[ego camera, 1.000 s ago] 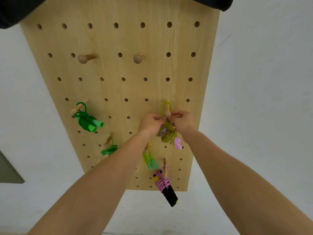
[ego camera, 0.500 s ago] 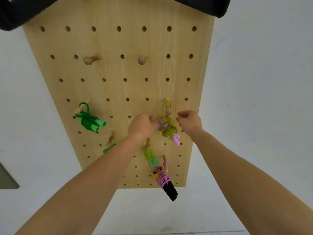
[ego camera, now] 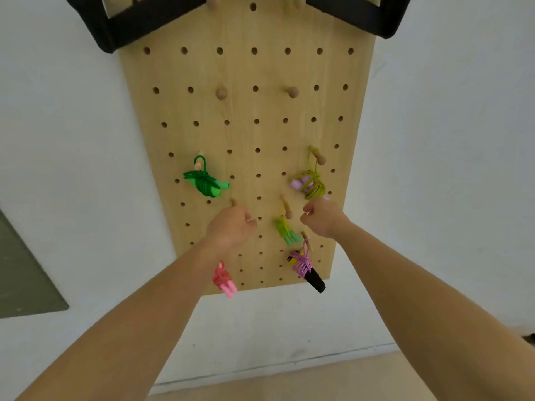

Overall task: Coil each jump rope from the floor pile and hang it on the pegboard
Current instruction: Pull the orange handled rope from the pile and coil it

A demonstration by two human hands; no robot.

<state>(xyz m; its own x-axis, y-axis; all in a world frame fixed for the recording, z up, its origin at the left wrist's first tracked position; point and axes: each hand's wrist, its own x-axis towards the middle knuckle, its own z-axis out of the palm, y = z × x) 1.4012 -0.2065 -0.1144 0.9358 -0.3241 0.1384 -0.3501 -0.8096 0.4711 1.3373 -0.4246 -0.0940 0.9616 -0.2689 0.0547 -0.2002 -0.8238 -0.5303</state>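
A wooden pegboard hangs on the white wall. An olive-yellow coiled jump rope with lilac handles hangs from a peg at the right. My right hand is just below it, loosely curled and holding nothing. My left hand is lower left of it, also loosely curled and empty, in front of the board. A green coiled rope hangs at the left. Lower down hang a yellow-green rope, a purple rope with black handles and a pink-red rope.
Two bare wooden pegs stick out higher on the board. A dark strap crosses the top of the view. A grey panel sits on the wall at the left. The floor edge shows at the bottom.
Both hands have let go of the olive-yellow rope and dropped away below it. The rope now hangs on its peg alone. The view has tilted down.
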